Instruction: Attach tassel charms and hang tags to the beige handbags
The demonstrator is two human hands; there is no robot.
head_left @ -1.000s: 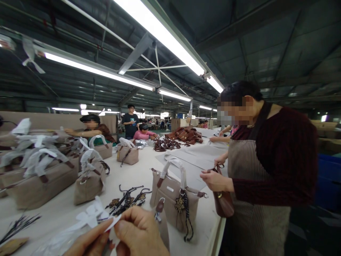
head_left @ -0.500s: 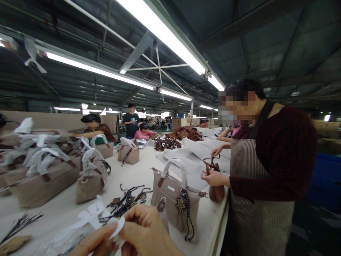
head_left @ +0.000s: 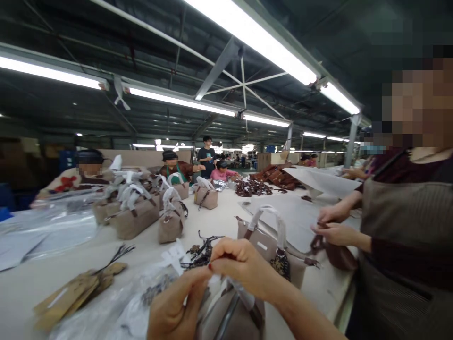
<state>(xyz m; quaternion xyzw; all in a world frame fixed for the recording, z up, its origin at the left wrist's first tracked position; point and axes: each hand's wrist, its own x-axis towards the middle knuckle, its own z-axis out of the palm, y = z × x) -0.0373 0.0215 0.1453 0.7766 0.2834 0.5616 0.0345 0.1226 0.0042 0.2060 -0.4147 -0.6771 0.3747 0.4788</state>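
Note:
My left hand (head_left: 175, 309) and my right hand (head_left: 242, 269) meet low in the middle of the view, fingers pinched together. They close on a white paper wrap (head_left: 245, 296) around the handle of a beige handbag (head_left: 231, 316) just below them. Only the top of this bag shows at the bottom edge. What sits right between the fingertips is partly hidden.
A second beige handbag (head_left: 269, 243) with a leopard charm stands behind my hands. A pile of dark charms (head_left: 202, 250), kraft tags (head_left: 67, 297) and clear plastic bags (head_left: 141, 302) lie on the white table (head_left: 219, 217). A person in a striped apron (head_left: 399, 245) holds a brown bag (head_left: 334, 255) at the right. Several people work across the table.
The view has swung left and closer to the table. My hands have risen and shifted right, from a loose white paper strip to the wrap on the bag's handle. The person at the right lowered the brown bag.

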